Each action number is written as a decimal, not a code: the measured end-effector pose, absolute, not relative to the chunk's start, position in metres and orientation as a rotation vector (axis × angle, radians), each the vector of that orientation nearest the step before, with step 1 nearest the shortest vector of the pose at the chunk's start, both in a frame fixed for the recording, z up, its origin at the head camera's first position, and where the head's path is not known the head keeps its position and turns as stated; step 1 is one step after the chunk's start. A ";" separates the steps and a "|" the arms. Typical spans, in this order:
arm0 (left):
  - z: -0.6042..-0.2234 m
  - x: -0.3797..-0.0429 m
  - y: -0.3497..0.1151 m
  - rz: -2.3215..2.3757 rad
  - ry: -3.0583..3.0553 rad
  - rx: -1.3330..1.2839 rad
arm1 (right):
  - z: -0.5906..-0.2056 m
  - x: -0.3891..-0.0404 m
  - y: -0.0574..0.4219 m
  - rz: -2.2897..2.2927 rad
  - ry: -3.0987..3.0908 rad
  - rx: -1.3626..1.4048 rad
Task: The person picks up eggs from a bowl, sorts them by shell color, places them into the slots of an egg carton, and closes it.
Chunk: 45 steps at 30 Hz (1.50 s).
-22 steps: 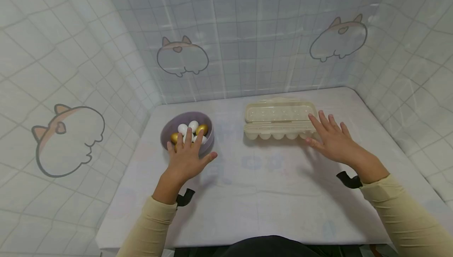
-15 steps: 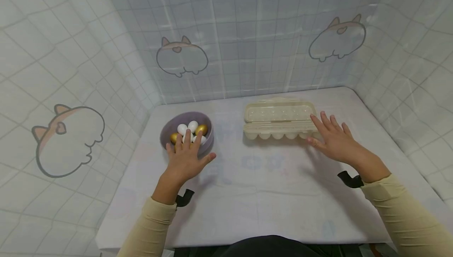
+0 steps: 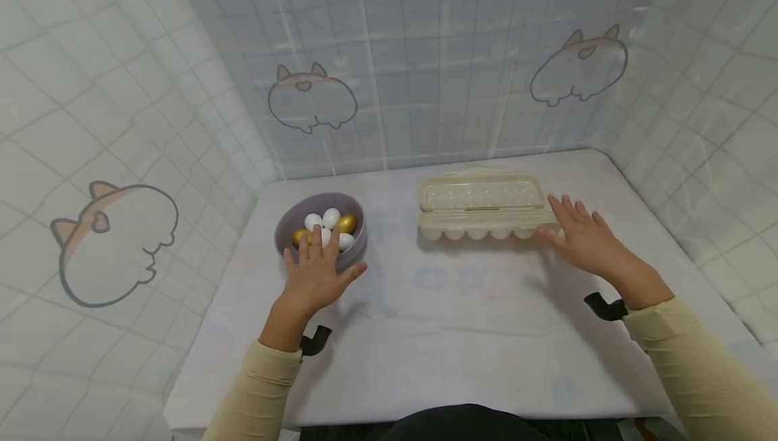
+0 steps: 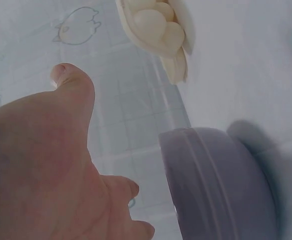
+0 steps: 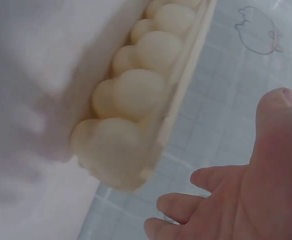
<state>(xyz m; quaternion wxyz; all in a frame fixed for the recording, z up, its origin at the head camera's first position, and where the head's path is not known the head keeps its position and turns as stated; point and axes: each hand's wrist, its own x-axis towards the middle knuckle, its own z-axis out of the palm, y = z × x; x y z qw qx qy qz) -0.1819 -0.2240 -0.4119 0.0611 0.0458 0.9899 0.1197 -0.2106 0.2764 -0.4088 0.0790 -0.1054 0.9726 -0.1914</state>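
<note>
A purple bowl [image 3: 288, 221] holding several white and gold eggs stands at the left of the table. My left hand [image 3: 313, 282] hovers at the bowl's near side with fingers spread, the fingertips overlapping its near rim in the head view; it holds nothing. To the right, a cream egg carton [image 3: 483, 215] lies with its lid folded back, its row of rounded cups facing me. Beside the carton's right end is my right hand [image 3: 586, 242], fingers spread and nothing in it. In the right wrist view the carton's cups [image 5: 136, 92] show close by, apart from the fingers.
A white cloth [image 3: 450, 346] covers the table, whose near edge lies by my lap. Tiled-pattern sheets with cartoon animals [image 3: 313, 100] hang behind the table and along both sides. A black strap [image 3: 316, 340] shows at each wrist.
My right hand has drifted a little to the right, off the carton's right end. The left hand has shifted slightly back from the bowl, uncovering more of the eggs.
</note>
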 end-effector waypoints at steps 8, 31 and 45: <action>-0.420 -0.187 -0.232 0.407 2.982 0.122 | -0.434 -0.224 0.287 -0.582 2.890 -0.232; -0.436 -0.276 -0.281 0.626 2.950 0.096 | -0.460 -0.232 0.298 -0.753 2.838 0.013; -0.436 -0.321 -0.292 0.521 2.884 0.005 | -0.471 -0.221 0.302 -0.743 2.878 -0.018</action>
